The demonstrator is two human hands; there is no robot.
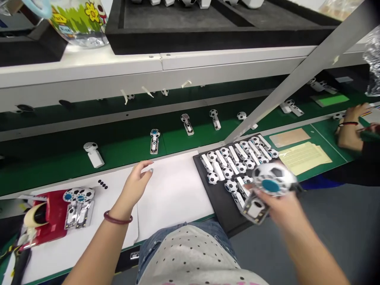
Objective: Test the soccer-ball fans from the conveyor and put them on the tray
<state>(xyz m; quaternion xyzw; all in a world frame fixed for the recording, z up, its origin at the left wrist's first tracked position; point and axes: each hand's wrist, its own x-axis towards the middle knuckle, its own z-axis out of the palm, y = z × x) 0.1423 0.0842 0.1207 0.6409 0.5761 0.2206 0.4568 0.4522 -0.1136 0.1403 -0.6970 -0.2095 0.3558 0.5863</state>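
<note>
My right hand (279, 202) is closed around a white handheld device with a round soccer-ball-patterned head (274, 178), over the right side of a black tray. It is a little blurred; a blue disc shows on the head, and the handle's inside looks exposed. The black tray (218, 198) holds rows of similar soccer-ball devices (228, 172). My left hand (138, 182), fingers apart and holding nothing, hovers above white paper (175, 194) at the green belt's edge. Closest to it on the belt lies a device with an uncovered handle (154, 141).
More devices lie spaced along the green belt (127, 150). At left, a red tape dispenser (53, 221) stands beside two open-handled devices (78, 208). A slanted metal post (285, 87) rises behind the tray. Another person's hand (352, 122) is at far right, past yellow sheets (305, 158).
</note>
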